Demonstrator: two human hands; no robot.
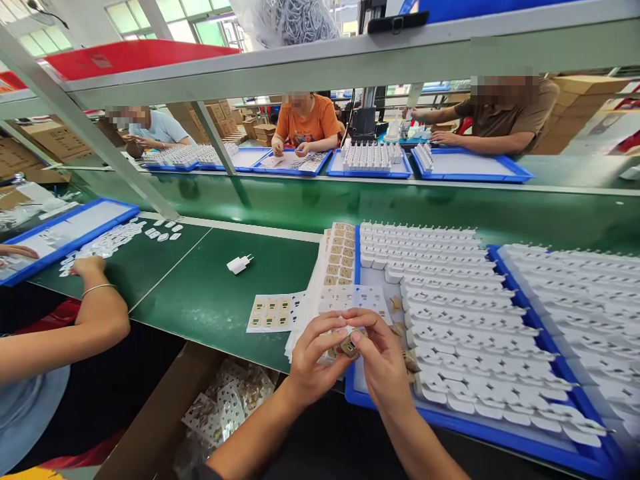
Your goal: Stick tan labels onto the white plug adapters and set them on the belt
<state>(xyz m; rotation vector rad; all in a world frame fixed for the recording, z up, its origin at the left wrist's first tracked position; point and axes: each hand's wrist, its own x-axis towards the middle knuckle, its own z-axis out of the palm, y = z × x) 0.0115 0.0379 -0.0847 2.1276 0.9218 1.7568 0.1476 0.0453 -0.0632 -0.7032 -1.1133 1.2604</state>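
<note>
My left hand and my right hand meet at the left edge of a blue tray. Between them they grip a small white plug adapter whose near face bears a tan sticker with dark cutouts. My right thumb presses on that face, and fingers hide much of the adapter. Just beyond my hands lie sticker sheets with rows of tan labels, and a smaller sheet sits to the left. Rows of white plug adapters fill most of the tray, pins pointing up or outward.
A single white plug adapter lies on the green table. A second blue tray of adapters stands at the right. At left, a co-worker's arm reaches over white pieces. Below the edge is a cardboard box with used sheets.
</note>
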